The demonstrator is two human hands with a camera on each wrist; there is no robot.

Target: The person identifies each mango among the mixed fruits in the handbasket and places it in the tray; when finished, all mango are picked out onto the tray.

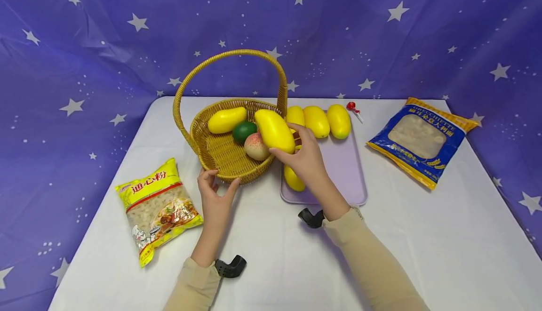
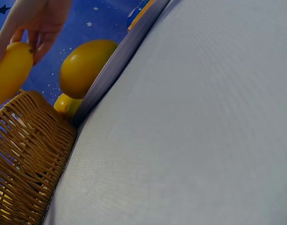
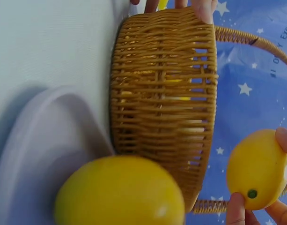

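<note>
My right hand (image 1: 306, 153) grips a yellow mango (image 1: 275, 131) above the right rim of the wicker basket (image 1: 220, 160). In the right wrist view the green stem spot of this held mango (image 3: 259, 171) shows between the fingertips. My left hand (image 1: 216, 205) holds the basket's near rim with fingers and thumb. Inside the basket lie another mango (image 1: 227, 120), a dark green oval fruit (image 1: 244, 132) and a pinkish peach (image 1: 256, 147). Several more mangoes (image 1: 338, 121) rest on the lilac tray (image 1: 343, 174), right of the basket; my right hand partly covers some.
A yellow pasta bag (image 1: 161, 210) lies left of the basket. On the far right is a blue orecchiette bag (image 1: 419, 139). A red lollipop (image 1: 352, 107) sits behind the tray's back corner. The basket's tall handle (image 1: 237, 53) arches over its opening. A starry purple curtain (image 1: 338, 33) hangs behind the table.
</note>
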